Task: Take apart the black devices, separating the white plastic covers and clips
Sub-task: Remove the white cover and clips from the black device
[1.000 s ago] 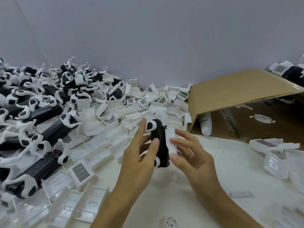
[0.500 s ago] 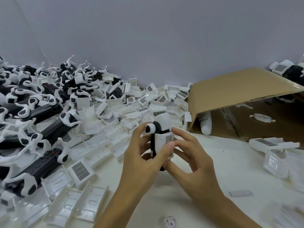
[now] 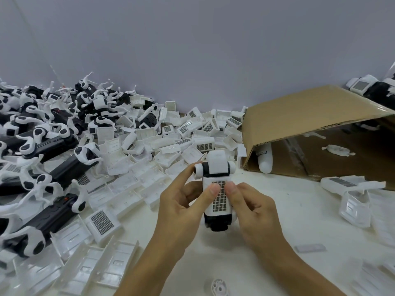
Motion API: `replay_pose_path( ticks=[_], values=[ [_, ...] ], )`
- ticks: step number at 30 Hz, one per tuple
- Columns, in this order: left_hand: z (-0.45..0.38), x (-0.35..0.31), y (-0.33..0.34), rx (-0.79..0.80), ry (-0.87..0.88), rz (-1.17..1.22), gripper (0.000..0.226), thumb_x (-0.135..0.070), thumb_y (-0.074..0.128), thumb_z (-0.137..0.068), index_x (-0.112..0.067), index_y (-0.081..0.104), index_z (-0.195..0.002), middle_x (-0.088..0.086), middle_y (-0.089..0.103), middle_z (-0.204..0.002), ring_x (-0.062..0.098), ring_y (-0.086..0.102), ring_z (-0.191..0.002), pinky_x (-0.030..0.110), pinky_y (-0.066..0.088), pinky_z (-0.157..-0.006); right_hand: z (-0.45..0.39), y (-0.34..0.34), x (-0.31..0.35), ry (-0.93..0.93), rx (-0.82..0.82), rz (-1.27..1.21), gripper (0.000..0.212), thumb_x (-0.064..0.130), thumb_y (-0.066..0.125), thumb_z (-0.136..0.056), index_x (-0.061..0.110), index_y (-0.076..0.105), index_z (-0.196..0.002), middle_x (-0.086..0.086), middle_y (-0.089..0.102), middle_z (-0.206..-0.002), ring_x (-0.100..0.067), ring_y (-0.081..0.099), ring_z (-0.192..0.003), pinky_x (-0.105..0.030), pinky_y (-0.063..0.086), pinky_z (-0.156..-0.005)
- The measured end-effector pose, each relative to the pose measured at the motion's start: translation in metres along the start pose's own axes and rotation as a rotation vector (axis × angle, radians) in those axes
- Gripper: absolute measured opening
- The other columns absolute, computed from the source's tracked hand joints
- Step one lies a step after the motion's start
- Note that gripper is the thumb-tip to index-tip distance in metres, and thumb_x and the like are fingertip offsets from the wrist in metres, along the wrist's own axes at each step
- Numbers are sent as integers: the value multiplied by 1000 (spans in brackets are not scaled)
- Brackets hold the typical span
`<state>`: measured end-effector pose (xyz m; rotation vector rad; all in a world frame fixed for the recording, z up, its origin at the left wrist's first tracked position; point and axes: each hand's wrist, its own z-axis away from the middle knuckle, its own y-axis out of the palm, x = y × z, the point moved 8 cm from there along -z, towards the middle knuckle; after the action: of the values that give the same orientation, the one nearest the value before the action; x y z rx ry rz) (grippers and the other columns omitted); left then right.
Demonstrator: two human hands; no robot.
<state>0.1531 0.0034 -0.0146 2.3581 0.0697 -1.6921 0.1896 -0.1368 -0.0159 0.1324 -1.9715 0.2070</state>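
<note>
Device: black device (image 3: 217, 195), a blocky black body with a matte white plastic cover (image 3: 218, 196) snapped over its front; I see it held above the white desk (image 3: 320, 223), near the middle of my view.
Cover texture: smooth white shell with a dark fine-mesh grid patch on its face; a rounded white cap and two round white knobs sit at the top.
Axis: long axis runs nearly upright, capped end toward the wall, black end toward me and down.
Left hand (image 3: 179, 212): I grip the device's left side, thumb pressed on the grid, forefinger by the left knob.
Right hand (image 3: 254, 208): I grip the right side, thumb tip on the grid beside the other thumb.
Loose covers (image 3: 149, 150): a heap of white ribbed shells left of and behind the device.
Other devices (image 3: 42, 146): black bodies with curved white clips, piled far left, cut off by the edge.
Cardboard box (image 3: 310, 120): corrugated brown, on its side at right, interior shadowed.
Hidden: the device's back is behind my fingers.
</note>
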Motion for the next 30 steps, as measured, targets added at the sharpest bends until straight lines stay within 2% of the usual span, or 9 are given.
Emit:
replay_pose_path(
  ticks=[5,10,14,18,20,23,25,28,30],
  values=[
    [1,6,5,19,-32,47,44,-28,78,-82,-43,67,-121,2,76,-113,20,71,-110,39,59,-92,0,2,-8,84,41,-92,32,52,57,-84,28,78,-91,4,74,-88,-14,71,-89,-22,56,-75],
    [2,3,3,-5,-24,74,52,-29,80,-73,-41,67,-122,5,75,-114,22,70,-111,34,58,-90,0,-2,0,-23,11,-25,33,44,59,-91,19,78,-101,8,72,-91,-13,70,-90,-14,52,-74],
    [-2,14,-6,-73,-134,194,75,-21,85,-76,-35,51,-142,12,76,-112,29,71,-110,45,56,-93,0,3,-6,75,80,-94,26,36,64,-92,28,75,-114,9,71,-109,-13,69,-107,-24,57,-86],
    [-4,16,-7,-51,-125,168,61,-24,84,-73,-35,63,-129,11,77,-108,25,73,-105,31,58,-86,3,6,-1,155,135,-102,33,37,69,-84,35,74,-116,8,76,-111,-14,72,-105,-28,58,-89],
    [-5,19,-5,-28,-126,143,55,-28,83,-72,-46,67,-121,8,78,-106,22,73,-105,31,58,-87,3,1,2,212,113,-100,35,32,74,-80,32,74,-115,2,78,-104,-16,75,-97,-21,58,-80],
    [-6,27,3,19,-136,-2,62,-48,77,-72,-49,58,-131,-6,79,-103,9,73,-101,27,53,-87,1,-20,1,334,33,-49,34,17,82,-79,16,66,-109,-5,79,-94,-20,76,-86,-18,56,-70],
    [-8,30,3,15,-104,-114,55,-61,70,-78,-43,62,-129,-13,78,-100,4,73,-94,21,56,-78,3,-41,4,396,-32,4,28,12,83,-77,11,62,-95,-5,78,-93,-21,76,-84,-19,57,-66],
    [-10,38,0,-27,-121,-27,43,-56,52,-89,-25,75,-108,-1,78,-93,16,74,-86,37,59,-79,10,-77,18,483,-92,16,27,17,82,-75,10,57,-83,-8,78,-93,-24,76,-81,-25,59,-64],
    [-12,43,-1,-46,-153,29,44,-52,50,-88,-18,77,-96,4,78,-88,20,74,-82,39,57,-78,12,-104,37,526,-101,58,29,26,82,-65,12,59,-76,-9,77,-87,-22,74,-71,-25,57,-57]
  ],
)
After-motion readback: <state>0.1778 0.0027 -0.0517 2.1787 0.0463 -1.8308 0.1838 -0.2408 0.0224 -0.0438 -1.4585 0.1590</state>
